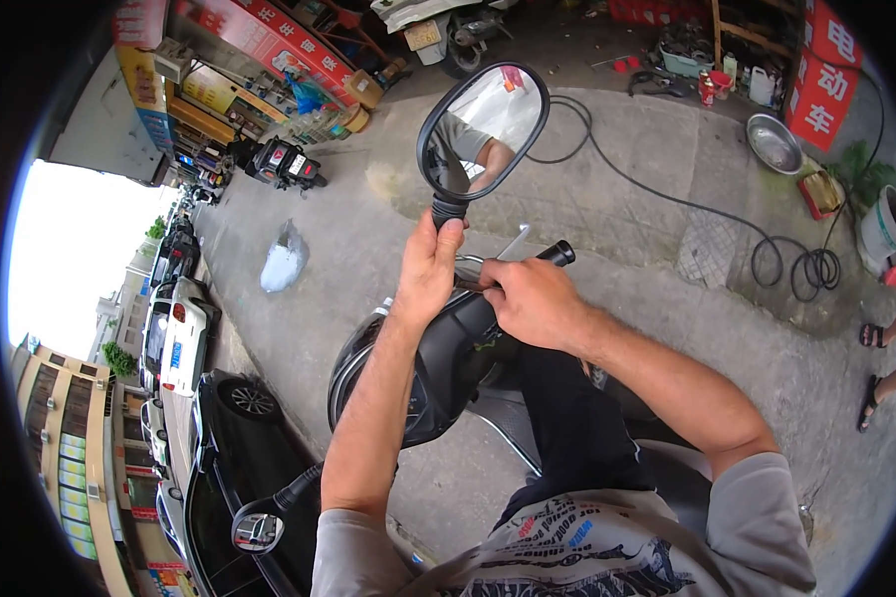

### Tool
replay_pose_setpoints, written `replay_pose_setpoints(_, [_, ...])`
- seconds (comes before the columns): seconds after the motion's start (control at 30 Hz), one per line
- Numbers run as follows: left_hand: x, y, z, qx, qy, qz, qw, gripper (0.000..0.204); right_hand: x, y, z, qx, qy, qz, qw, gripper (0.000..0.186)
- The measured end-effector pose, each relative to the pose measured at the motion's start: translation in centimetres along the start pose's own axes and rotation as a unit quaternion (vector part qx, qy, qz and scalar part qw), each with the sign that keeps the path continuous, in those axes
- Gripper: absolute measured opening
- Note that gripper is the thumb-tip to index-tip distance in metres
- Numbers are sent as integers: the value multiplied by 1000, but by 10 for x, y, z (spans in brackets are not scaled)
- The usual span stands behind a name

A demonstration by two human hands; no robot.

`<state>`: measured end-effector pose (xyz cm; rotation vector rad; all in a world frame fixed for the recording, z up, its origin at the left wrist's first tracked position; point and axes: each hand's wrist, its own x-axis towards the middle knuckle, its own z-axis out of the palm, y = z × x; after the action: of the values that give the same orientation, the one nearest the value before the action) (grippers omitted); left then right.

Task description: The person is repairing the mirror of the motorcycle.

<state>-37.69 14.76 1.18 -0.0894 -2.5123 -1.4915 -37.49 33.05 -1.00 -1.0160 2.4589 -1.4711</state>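
Observation:
A rear-view mirror (508, 104) with a black oval rim stands at the scooter's right handlebar. My left hand (430, 264) is closed round its black stem, just under the mirror head. Close beside it, my right hand (536, 301) is closed with bent fingers at the stem's lower end. A curved shiny metal piece shows by its fingertips; what they grip is mostly hidden. Beyond the right hand, the black handlebar grip (560, 255) and a silver brake lever (514, 242) stick out. The black scooter front (438, 368) lies below both hands.
The scooter's other mirror (258, 532) is at lower left, near a parked black car (259, 458). A black hose (657, 194) runs over the concrete to a coil at right. A metal basin (775, 142) and white bucket (884, 227) stand there; a person's sandalled feet (869, 383) are nearby.

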Motion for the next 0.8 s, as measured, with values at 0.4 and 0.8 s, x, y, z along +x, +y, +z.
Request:
replay_pose_setpoints(0.4, [-1,3,-3,-24,3,-32,999,25,13,1,2,3,-25,11,1000,10])
replay_pose_setpoints(0.8, [1,0,1,5,-3,-9,1000,24,10,9,-19,5,-55,8,998,19])
